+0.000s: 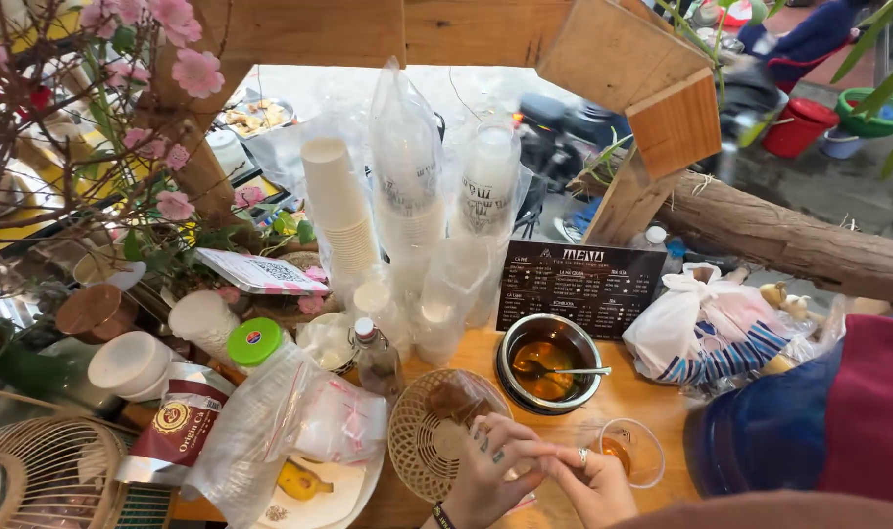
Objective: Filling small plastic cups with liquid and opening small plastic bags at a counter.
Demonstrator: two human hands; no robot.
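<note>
Left hand (487, 468): low centre of the frame, fingers with dark nail polish curled in and pinched against the other hand's fingertips; a dark band sits at the wrist. What small thing the fingers pinch, I cannot tell.
Right hand (595, 487): just right of the left one, touching it, fingers bent inward, a ring on one finger; whether it grips anything is unclear.
Plastic cup (634, 453): clear, small, with a little amber liquid at the bottom; stands on the wooden counter (632, 392) just right of the right hand, near the lower right.
Wicker basket (429, 443): round, pale woven, shallow, with a clear wrapped brown item inside; partly under the left hand.
Steel bowl (549, 363): shiny round metal, holds amber liquid and a spoon; above the hands, centre of frame.
Menu board (578, 286): black with small pale print, propped upright behind the bowl.
Cup stacks (407, 211): tall sleeves of paper and clear cups in plastic wrap, upper centre.
Blossom branch (162, 59): pink flowers, upper left.
</note>
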